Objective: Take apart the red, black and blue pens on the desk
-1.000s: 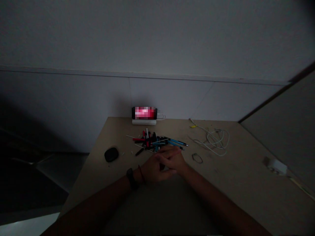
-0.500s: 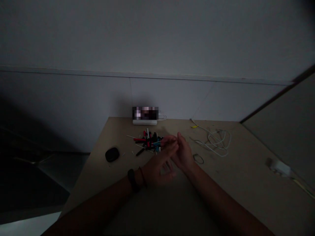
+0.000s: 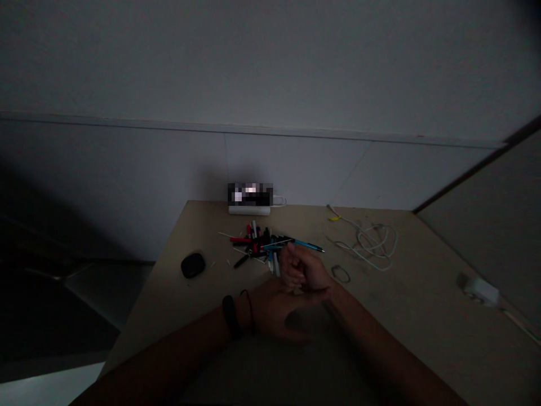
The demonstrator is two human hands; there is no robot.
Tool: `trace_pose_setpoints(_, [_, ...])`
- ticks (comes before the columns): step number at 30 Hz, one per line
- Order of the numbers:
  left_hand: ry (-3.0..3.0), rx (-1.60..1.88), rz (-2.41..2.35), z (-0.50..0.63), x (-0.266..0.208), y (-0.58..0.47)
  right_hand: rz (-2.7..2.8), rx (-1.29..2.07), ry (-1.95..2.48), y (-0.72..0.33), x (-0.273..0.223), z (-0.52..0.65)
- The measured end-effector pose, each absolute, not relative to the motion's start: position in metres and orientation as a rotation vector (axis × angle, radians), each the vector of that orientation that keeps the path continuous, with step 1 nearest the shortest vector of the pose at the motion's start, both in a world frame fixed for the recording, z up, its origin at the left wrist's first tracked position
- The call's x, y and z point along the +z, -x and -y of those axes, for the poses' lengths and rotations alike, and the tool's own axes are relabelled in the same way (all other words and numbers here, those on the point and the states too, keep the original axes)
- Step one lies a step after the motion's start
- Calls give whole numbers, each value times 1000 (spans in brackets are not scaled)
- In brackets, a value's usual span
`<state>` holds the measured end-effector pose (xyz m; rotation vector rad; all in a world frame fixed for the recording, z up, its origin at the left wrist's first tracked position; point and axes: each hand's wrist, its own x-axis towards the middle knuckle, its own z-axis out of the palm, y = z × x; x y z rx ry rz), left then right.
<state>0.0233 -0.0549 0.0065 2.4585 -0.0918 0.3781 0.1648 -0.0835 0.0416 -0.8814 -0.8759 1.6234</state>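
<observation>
My left hand (image 3: 276, 310), with a black band and a red cord at its wrist, is open. Its fingers point right and reach to my right wrist, overlapping it in view; contact is unclear. My right hand (image 3: 306, 270) is closed, fingers curled inward and thumb on top; the inside of the curl is hidden. Just beyond it lies a blue pen (image 3: 308, 245), tip pointing right. Left of that hand spreads a pile of pens and markers (image 3: 256, 242) in red, black, blue and white, partly covered by the hand.
A black rounded case (image 3: 193, 265) rests at the table's left. Behind the pile, a pixelated device on a white base (image 3: 249, 210) stands near the wall. A white cable (image 3: 372, 242) and a small loop (image 3: 341, 274) lie at right. A white adapter (image 3: 484, 291) is farther right.
My hands have come out of their palm-to-palm position. The left has slid down toward my right wrist, and my right fingers have curled in. The blue pen is now uncovered.
</observation>
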Motion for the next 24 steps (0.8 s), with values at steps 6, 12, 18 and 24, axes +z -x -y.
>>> trace_pose_setpoints(6, [-2508,334,193,59,8,-23,968,1694,1026,-161,46,92])
trace_pose_setpoints(12, [-2464,403,261,61,4,-24,997,1737,1089,-159,43,93])
trace_pose_setpoints(18, [-2330,398,5,57,13,-24,1038,1016,1292,-180,28,75])
trace_pose_setpoints(24, [-2147,468,-85,52,12,-27,967,383,1502,-215,20,64])
